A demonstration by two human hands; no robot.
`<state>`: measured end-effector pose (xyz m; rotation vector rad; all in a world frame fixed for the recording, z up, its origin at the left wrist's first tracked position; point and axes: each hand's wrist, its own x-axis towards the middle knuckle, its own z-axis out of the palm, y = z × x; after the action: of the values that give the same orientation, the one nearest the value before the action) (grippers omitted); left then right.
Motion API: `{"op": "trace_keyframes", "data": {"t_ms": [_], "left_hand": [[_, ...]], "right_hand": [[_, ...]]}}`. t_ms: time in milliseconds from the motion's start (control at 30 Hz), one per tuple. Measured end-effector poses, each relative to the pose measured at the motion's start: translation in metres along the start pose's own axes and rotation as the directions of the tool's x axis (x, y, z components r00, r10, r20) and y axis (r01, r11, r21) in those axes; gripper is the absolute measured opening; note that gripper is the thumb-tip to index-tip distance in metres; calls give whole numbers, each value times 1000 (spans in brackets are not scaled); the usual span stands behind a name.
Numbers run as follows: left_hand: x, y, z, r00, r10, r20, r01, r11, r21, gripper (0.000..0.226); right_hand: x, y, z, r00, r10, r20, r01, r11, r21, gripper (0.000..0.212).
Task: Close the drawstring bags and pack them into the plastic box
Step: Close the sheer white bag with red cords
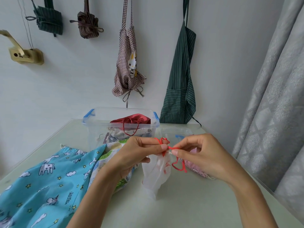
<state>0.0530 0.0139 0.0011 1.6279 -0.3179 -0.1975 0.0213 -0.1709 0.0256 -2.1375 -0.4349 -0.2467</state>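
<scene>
A small sheer white drawstring bag (156, 171) hangs above the table, its mouth gathered tight. My left hand (138, 153) pinches its red drawstring (178, 165) at the neck, and my right hand (197, 153) pinches the same cord just to the right. Loops of cord stick up between the fingers and dangle below. Behind stands the clear plastic box (102, 127) with blue clips, holding a dark red satin bag (131, 120) on top of other bags. A large blue unicorn-print bag (49, 181) lies at the left, a green-patterned bag (111, 155) beside it, a pink bag (195, 168) under my right hand.
The box's clear lid (176, 133) lies to the right of the box. Aprons and folded cloth bundles hang on the wall behind. A grey curtain (271, 104) falls along the right edge of the table. An old wall socket (26, 55) sits at upper left.
</scene>
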Motion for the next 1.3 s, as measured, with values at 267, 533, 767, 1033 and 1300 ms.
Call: {"op": "trace_keyframes", "data": {"t_ms": [267, 533, 767, 1033, 1300], "left_hand": [[-2, 5, 1, 997, 59, -54, -59, 998, 5, 14], [-2, 5, 6, 969, 229, -92, -234, 971, -45, 22], [-3, 3, 9, 922, 366, -127, -371, 928, -19, 19], [-4, 5, 3, 888, 440, -135, -433, 898, 78, 24], [3, -5, 8, 823, 500, -271, -453, 864, 218, 12]], "right_hand": [[0, 2, 1, 1000, -11, 13, 11, 999, -46, 16], [8, 5, 14, 994, -64, -88, 68, 996, 50, 23], [8, 1, 18, 979, -79, -187, 91, 994, 55, 16], [9, 2, 19, 994, -42, -104, 61, 981, 184, 18], [10, 4, 32, 879, -340, -333, 253, 927, -278, 4]]}}
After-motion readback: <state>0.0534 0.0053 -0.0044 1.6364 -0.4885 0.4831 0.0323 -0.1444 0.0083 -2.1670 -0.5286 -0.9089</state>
